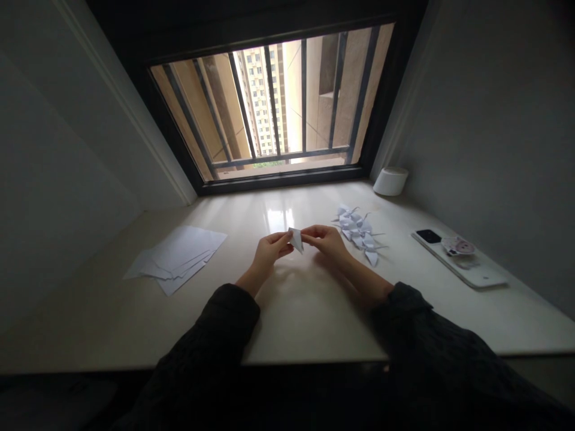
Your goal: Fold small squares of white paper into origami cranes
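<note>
Two hands work a small piece of folded paper (296, 239) above a pale tabletop (309, 323).
Dark sleeves (229, 314) end near the wrists, forearms angling inward from both sides; the left hand (271, 248) pinches the paper between thumb and fingers, while the right hand (330, 241), wrist bent inward, grips its right edge with thumb and forefinger. Loose white sheets (184, 254) lie to the left, a white phone (467, 263) at far right, and a cluster of folded paper figures (357, 226) just beyond the right hand. Behind stand a white container (390, 182) and a barred window (274, 102).
</note>
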`<control>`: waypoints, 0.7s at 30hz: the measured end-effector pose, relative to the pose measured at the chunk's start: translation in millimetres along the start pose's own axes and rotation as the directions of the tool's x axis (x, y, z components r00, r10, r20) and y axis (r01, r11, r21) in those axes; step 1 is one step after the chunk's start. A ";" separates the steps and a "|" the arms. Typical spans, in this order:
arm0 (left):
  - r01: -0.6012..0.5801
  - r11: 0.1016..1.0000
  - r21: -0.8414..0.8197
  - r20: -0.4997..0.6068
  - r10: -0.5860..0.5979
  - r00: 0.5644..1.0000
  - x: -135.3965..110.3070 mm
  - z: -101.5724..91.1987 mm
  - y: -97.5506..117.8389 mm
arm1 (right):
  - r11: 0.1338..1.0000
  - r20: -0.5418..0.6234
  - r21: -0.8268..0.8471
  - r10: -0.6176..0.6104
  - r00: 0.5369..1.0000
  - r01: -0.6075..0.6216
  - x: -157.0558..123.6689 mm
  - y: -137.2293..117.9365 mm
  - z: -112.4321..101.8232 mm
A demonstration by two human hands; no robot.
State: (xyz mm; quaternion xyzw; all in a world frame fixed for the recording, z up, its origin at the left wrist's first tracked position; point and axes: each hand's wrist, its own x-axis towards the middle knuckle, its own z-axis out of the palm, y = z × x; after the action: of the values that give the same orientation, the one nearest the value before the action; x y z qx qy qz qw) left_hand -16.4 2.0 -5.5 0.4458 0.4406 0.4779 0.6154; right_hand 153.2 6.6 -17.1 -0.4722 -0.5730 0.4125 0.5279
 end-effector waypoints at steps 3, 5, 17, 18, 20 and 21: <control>-0.019 0.999 0.044 -0.006 0.019 1.000 1.2 -1.4 -0.9 | 0.999 0.046 0.019 0.025 0.999 -0.026 -0.1 -1.0 -1.4; -0.047 0.996 0.078 0.007 0.047 0.999 2.0 -2.8 -1.6 | 1.000 0.072 -0.016 0.024 0.997 -0.023 -0.1 -1.1 -2.2; -0.131 0.980 0.152 0.016 0.130 0.991 3.0 -3.6 -4.6 | 0.999 0.115 0.006 0.036 0.993 -0.037 -1.4 -3.0 -2.4; -0.125 0.981 0.150 0.015 0.124 0.992 3.1 -3.4 -4.7 | 0.999 0.120 0.019 0.042 0.992 -0.044 -1.5 -2.8 -2.3; -0.113 0.983 0.147 0.012 0.113 0.994 3.3 -3.2 -4.7 | 0.998 0.120 0.038 0.049 0.992 -0.054 -1.9 -3.1 -1.9; -0.108 0.983 0.145 0.011 0.108 0.994 3.4 -3.1 -4.7 | 0.997 0.118 0.043 0.053 0.992 -0.058 -2.2 -3.6 -1.7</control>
State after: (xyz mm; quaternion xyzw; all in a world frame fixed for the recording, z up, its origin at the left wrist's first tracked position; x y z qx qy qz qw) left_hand -18.0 5.1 -11.1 0.5134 0.4487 0.4765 0.5550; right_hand 154.4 3.6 -13.9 -0.4507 -0.5797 0.4671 0.4926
